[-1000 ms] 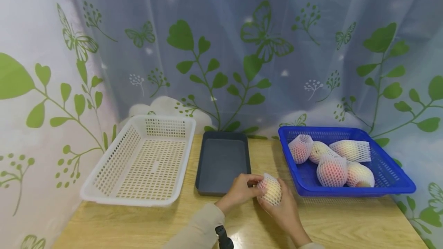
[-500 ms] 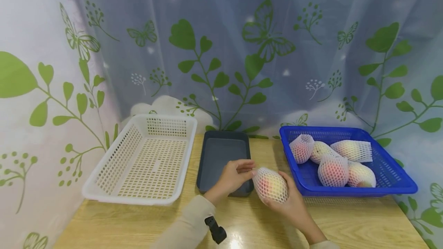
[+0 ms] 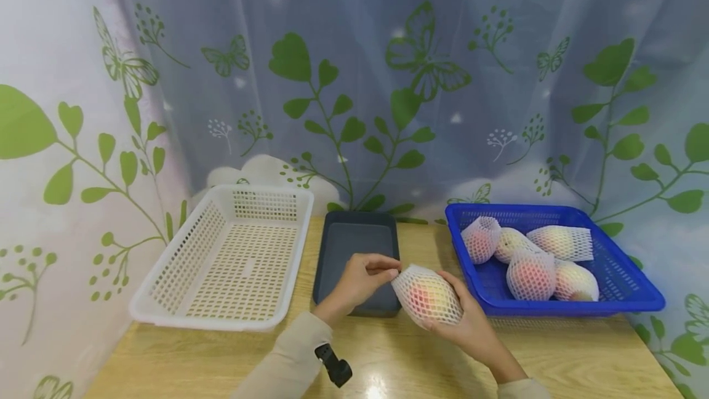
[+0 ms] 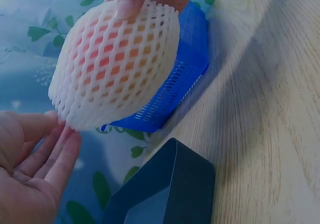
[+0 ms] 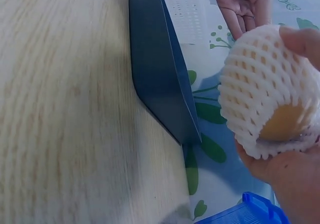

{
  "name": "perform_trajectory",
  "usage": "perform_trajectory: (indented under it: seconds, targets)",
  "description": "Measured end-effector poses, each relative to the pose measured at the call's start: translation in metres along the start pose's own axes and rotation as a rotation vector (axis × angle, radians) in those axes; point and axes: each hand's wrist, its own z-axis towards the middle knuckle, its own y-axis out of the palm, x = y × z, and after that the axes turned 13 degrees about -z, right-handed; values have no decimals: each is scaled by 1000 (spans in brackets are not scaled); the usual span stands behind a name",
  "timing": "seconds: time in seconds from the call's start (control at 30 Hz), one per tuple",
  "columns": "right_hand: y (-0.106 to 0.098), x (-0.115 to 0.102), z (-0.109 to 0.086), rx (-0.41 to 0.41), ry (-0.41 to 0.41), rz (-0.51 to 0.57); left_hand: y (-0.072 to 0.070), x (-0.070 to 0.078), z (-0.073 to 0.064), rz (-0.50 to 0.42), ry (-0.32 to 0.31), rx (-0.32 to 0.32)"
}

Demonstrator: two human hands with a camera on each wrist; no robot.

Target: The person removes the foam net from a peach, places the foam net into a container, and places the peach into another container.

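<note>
A red-and-yellow fruit [image 3: 425, 300] in a white foam net is held above the table, in front of the dark tray and the blue basket. My right hand [image 3: 477, 330] grips it from the right, thumb and fingers around its sides. From the left, my left hand [image 3: 359, 281] pinches the gathered end of the foam net [image 4: 112, 69] between thumb and fingertips. Bare yellow skin of the fruit [image 5: 284, 122] shows through the net's opening in the right wrist view, on the right hand's side.
A blue basket [image 3: 559, 308] at the right holds several fruits in foam nets. The dark grey tray [image 3: 357, 251] lies in the middle behind the left hand. At the left stands a white perforated basket [image 3: 207, 324]. A patterned curtain [image 3: 354, 159] hangs behind the wooden table [image 3: 183, 359].
The fruit has come nearer and turned, showing more of its red side. My left hand moved left off the fruit, and now pinches the net's end. The right hand kept its hold.
</note>
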Motion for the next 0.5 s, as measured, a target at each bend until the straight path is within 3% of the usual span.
perform_trajectory:
  seconds: [0.13, 0.3, 0.5]
  targets:
    - [-2, 0, 2, -41, -49, 33, -5, 1, -1, -4, -8, -19]
    - [-3, -1, 3, -87, -67, 39, -9, 3, -2, 15, -71, -31]
    - [-3, -2, 4, -99, -54, 12, -12, 3, -6, -62, -131, -115]
